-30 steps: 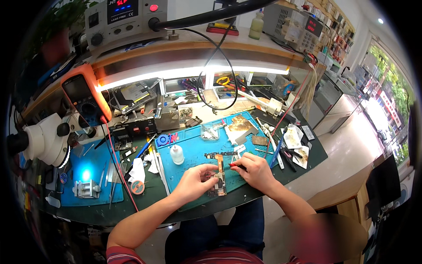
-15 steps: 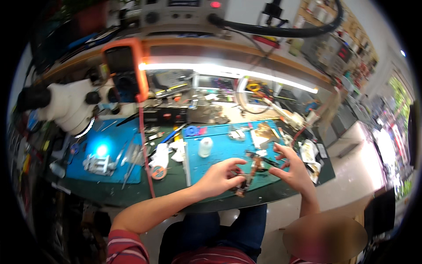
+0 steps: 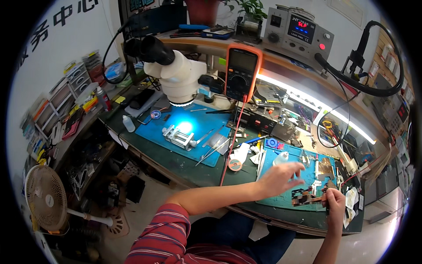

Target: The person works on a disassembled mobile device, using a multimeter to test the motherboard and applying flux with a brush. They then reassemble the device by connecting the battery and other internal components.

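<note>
Blue work mat [image 3: 277, 201] lies beneath the work on my right, and at its near right side I have the right hand [image 3: 336, 200] clamped, thumb against fingers, on one end of a slim phone circuit board [image 3: 301, 198]. The board reaches leftward from that pinch over the mat, dark along most of its length, with a copper-orange strip near the fingertips. Whether its free end touches the mat, I cannot tell from up here.

My left hand [image 3: 285, 177] hangs over the same mat, fingers spread apart, covering part of a translucent squeeze bottle [image 3: 281, 158]; I cannot judge whether the two touch.

Farther left I see a second blue mat [image 3: 151, 134] bearing a metal clamp fixture [image 3: 179, 138], bathed in a bright bluish spot below the white stereo microscope [image 3: 176, 75]. Beside the microscope an orange-cased multimeter [image 3: 241, 72] leans a little, its red lead [image 3: 237, 132] running down past an orange-faced solder reel [image 3: 235, 165]. Above, I have a grey soldering station [image 3: 299, 31] on the shelf, and a floor fan [image 3: 46, 198] stands at far left.
</note>
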A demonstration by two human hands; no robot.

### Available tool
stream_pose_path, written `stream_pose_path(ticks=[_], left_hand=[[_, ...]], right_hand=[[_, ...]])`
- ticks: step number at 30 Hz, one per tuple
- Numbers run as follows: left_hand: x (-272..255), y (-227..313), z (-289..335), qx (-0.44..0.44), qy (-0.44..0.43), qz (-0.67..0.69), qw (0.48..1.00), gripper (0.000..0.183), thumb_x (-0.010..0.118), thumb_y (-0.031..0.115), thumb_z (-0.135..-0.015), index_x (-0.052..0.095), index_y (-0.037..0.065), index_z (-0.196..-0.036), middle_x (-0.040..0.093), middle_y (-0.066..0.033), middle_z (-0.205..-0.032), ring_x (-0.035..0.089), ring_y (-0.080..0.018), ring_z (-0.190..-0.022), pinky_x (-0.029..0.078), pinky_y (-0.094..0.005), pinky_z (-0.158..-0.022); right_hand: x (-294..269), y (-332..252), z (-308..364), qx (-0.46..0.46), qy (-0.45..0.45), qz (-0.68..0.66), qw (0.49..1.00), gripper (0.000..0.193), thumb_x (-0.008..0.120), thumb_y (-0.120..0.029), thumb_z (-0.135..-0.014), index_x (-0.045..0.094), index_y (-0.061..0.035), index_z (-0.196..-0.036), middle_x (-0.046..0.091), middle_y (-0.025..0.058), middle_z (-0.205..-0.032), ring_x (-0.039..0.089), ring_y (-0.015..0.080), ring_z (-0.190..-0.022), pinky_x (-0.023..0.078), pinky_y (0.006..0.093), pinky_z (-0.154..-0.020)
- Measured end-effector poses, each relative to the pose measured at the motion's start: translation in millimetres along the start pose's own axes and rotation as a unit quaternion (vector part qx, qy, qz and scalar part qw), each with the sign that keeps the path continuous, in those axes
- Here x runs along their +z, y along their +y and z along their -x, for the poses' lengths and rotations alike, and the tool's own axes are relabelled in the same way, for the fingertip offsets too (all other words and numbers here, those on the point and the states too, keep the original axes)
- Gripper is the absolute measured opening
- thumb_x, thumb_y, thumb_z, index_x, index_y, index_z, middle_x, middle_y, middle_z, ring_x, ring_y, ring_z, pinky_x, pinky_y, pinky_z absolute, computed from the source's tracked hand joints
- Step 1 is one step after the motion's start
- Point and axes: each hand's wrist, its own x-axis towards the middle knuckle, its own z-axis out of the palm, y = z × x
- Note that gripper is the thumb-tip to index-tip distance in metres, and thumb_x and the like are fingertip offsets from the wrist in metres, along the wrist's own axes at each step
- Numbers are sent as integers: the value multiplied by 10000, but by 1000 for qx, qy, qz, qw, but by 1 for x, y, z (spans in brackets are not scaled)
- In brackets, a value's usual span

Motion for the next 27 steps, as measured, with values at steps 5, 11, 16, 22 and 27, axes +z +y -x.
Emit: stream_pose_path(ticks=[5, 11, 16, 22, 27], left_hand=[[-11, 0, -11, -12, 156, -177, 972, 769, 822, 222, -911, 405, 29, -1529, 594, -207, -1333, 581, -393, -1263, 467, -499, -1062], [-26, -27, -9, -96, 99, -134, 981, 532, 797, 144, -920, 586, 30, -1394, 618, -178, -1336, 620, -357, -1228, 519, -458, -1045], [-127, 16, 58, 7, 283, -157, 946, 459, 785, 51, -927, 620, 86, -1353, 634, -85, -1362, 639, -237, -1188, 538, -380, -994], [-308, -35, 208, -216, 496, -335, 771, 767, 815, 83, -902, 466, 13, -1581, 636, -165, -1339, 632, -273, -1196, 520, -380, -1011], [-354, -89, 226, -260, 446, -364, 776, 848, 809, 65, -906, 375, 26, -1632, 631, -217, -1410, 637, -330, -1273, 525, -431, -1055]], right_hand=[[-26, 12, 4, 9, 72, -35, 997, 249, 660, -228, -1070, 729, -7, -980, 623, -21, -750, 503, 58, -648, 376, 240, -596], [-26, 13, 5, -5, 77, -63, 995, 246, 668, -241, -1067, 734, -26, -966, 617, -41, -746, 490, 43, -641, 360, 224, -588], [-44, 19, 16, 5, 95, -47, 994, 262, 660, -240, -1069, 701, -50, -894, 603, -48, -742, 462, 36, -632, 349, 228, -582], [-30, 32, 4, 8, 61, -63, 996, 239, 646, -224, -1061, 717, -33, -935, 622, -40, -763, 519, 40, -640, 381, 217, -578], [-14, 33, -2, 20, 31, -76, 996, 275, 676, -266, -1073, 758, -5, -1049, 652, -27, -768, 542, 37, -631, 424, 206, -575]])
